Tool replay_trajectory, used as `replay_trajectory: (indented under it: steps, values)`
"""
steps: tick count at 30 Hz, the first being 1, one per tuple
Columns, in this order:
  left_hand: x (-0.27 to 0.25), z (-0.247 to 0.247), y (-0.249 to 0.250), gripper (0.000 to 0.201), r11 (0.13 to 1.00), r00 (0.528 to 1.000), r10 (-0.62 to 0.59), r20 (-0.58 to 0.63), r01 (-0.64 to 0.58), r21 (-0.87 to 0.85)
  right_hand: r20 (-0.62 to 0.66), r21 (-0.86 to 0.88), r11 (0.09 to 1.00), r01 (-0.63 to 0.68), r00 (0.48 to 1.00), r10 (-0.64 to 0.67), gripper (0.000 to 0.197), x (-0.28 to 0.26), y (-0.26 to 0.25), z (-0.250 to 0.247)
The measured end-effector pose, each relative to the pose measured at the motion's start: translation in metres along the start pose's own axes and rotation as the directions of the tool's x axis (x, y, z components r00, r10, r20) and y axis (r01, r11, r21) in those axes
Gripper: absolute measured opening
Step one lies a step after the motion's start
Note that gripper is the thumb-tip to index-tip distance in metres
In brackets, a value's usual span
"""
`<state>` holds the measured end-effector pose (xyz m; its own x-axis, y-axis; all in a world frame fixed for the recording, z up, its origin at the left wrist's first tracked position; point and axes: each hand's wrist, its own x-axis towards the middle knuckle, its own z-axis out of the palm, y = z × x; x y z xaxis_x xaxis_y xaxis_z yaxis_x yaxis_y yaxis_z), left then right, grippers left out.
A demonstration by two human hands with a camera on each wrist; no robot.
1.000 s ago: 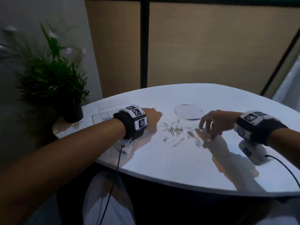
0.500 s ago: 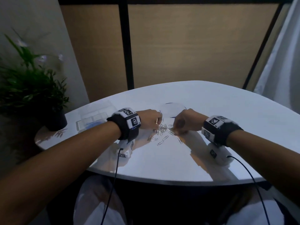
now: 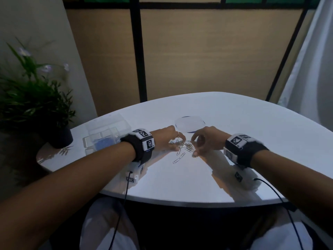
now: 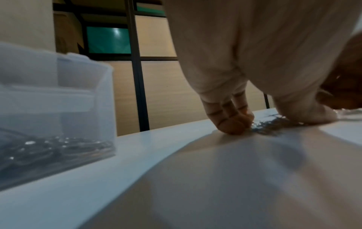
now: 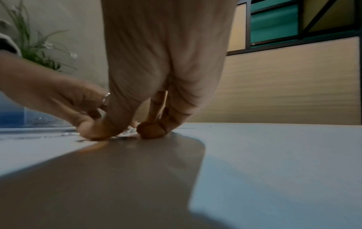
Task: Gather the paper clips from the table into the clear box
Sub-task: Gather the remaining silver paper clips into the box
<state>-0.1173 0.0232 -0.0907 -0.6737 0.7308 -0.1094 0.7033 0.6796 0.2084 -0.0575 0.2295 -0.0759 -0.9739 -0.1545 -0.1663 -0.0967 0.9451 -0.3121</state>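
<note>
On the table (image 3: pixel 234 127), near its middle: both hands meet over the loose clips (image 3: pixel 183 146).
Left arm: reaches in from the lower left, forearm low over the table, wrist band with printed markers on top.
Left hand (image 3: pixel 166 138): palm down, fingers bent toward the surface, tips set into the left side of the clips.
Right arm: reaches in from the lower right, wrist raised a little above the table.
Right hand (image 3: pixel 207 139): arched, fingers curled down, thumb and fingertips on the table at the right edge of the clips.
Hidden: the palms fill most of both wrist views, so the clips show there only as a thin glinting strip by the fingertips (image 4: pixel 233 124).
Blur: both wrist views are soft; single clips cannot be counted.
Left hand state: fingers curled with their tips among the clips; whether any clip is actually held cannot be told.
Right hand state: narrow gap between thumb and fingers (image 5: pixel 152 128), tips touching the table; I cannot tell if a clip is pinched.
Clips: bunched between the two hands, three lying apart just toward the person.
Box (image 3: pixel 106 136): clear, divided, lid up, left of the left wrist; in the left wrist view metal pieces glint in its nearest compartment (image 4: pixel 58 147).
Other: potted plant (image 3: pixel 36 105) at the far left table edge; round disc (image 3: pixel 190 123) just beyond the hands.
</note>
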Motion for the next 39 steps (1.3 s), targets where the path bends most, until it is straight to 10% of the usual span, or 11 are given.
replay_trajectory:
  steps: [9,14,19,28,32,39]
  values:
    - [0.016,-0.006,0.005,0.013,0.996,0.995,-0.09,-0.047,0.089,-0.008,-0.161,0.237,0.968,-0.079,0.98,0.119,0.024,0.008,0.006,-0.015]
    - [0.011,-0.012,0.002,0.007,0.997,0.991,-0.067,-0.119,0.061,-0.052,-0.01,-0.076,0.991,-0.106,0.994,0.106,0.056,-0.001,-0.005,-0.007]
    - [0.0,-0.028,0.001,0.007,0.988,0.987,-0.05,-0.15,0.028,-0.15,-0.066,-0.15,0.988,0.025,0.997,-0.035,0.016,0.001,-0.036,0.013]
    - [-0.039,-0.071,-0.026,0.004,0.99,0.983,-0.105,-0.151,0.089,-0.106,-0.001,-0.221,0.975,0.024,1.0,-0.025,0.07,0.018,-0.078,0.039]
    - [-0.055,-0.094,-0.053,0.013,0.979,0.972,-0.198,-0.125,0.19,-0.078,-0.045,-0.206,0.975,0.08,0.995,-0.091,0.027,0.015,-0.09,0.039]
    - [-0.071,-0.101,-0.092,0.013,0.918,0.913,-0.394,-0.108,0.397,0.014,-0.105,-0.198,0.971,0.131,0.983,-0.153,0.019,0.018,-0.088,0.038]
